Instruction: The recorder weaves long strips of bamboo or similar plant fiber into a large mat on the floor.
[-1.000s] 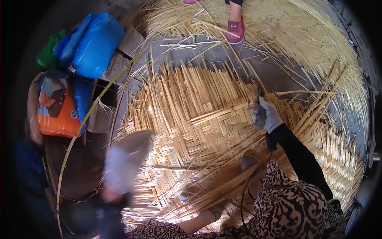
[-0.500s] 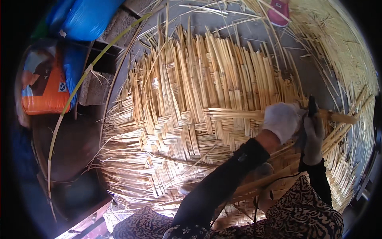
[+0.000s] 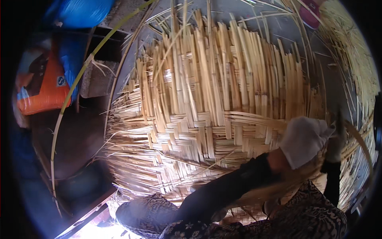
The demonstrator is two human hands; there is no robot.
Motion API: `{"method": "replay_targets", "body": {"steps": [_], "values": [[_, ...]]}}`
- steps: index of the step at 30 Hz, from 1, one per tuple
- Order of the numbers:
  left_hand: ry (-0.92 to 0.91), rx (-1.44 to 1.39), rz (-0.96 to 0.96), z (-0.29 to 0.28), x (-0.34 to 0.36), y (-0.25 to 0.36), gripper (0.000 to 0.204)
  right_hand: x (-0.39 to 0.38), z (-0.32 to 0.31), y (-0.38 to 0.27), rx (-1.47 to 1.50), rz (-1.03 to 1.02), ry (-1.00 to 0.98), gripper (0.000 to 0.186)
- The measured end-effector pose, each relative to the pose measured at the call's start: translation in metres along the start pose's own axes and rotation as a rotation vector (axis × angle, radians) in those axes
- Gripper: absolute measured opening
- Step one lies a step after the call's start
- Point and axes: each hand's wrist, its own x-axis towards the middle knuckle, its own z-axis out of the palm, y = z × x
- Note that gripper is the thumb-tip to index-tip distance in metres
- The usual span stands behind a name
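Observation:
A mat of split reeds (image 3: 187, 131) lies in front of me, woven in its lower part, with loose upright strips fanning out at the far side. My left hand (image 3: 304, 139), in a white glove, closes round a flat bundle of reed strips (image 3: 254, 119) that runs leftward into the weave. Close beside it on the right, my gloved right hand (image 3: 335, 147) is wrapped round a dark tool (image 3: 339, 121); its kind is too blurred to tell. From near the hands the bundle's free end (image 3: 362, 145) curves away to the right.
More pale reeds (image 3: 346, 47) are heaped along the right side. At the left are an orange bag (image 3: 43, 99), blue plastic (image 3: 85, 14) and grey blocks (image 3: 97, 81). A long yellow-green stalk (image 3: 59, 123) arches there. Someone's pink shoe (image 3: 309, 15) stands at the far right.
Both hands appear lower and slightly farther right, still together at the bundle. The bundle's right end now bends downward instead of sticking straight out. The whole view has also shifted somewhat.

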Motion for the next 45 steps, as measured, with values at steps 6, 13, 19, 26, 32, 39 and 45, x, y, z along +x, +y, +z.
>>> {"method": "replay_targets", "body": {"steps": [6, 13, 19, 26, 32, 39, 45], "values": [[0.447, 0.807, 0.190, -0.038, -0.029, -0.059, 0.035, -0.043, 0.046, -0.095, 1.309, 0.871, 0.044, 0.046], [0.580, 1.027, -0.383, -0.136, -0.146, -0.130, 0.036, -0.078, 0.017, -0.028, 1.548, 0.961, -0.093, 0.016], [0.348, 0.921, -0.515, -0.137, -0.160, -0.132, 0.035, -0.079, -0.030, -0.015, 1.547, 0.757, 0.107, 0.021], [0.333, 0.853, -0.473, -0.144, -0.166, -0.127, 0.033, -0.107, 0.088, -0.107, 2.204, 0.794, -0.993, 0.048], [0.313, 0.975, -0.589, -0.135, -0.159, -0.124, 0.037, -0.039, 0.047, -0.116, 0.899, 0.604, -0.973, 0.046], [0.066, 1.251, -0.331, -0.107, -0.105, -0.092, 0.051, -0.001, 0.089, -0.104, 1.357, 0.965, -0.107, 0.036], [-0.264, 0.964, -0.364, -0.086, -0.053, -0.069, 0.034, 0.001, 0.097, -0.087, 1.472, 0.888, -0.047, 0.026]]}}
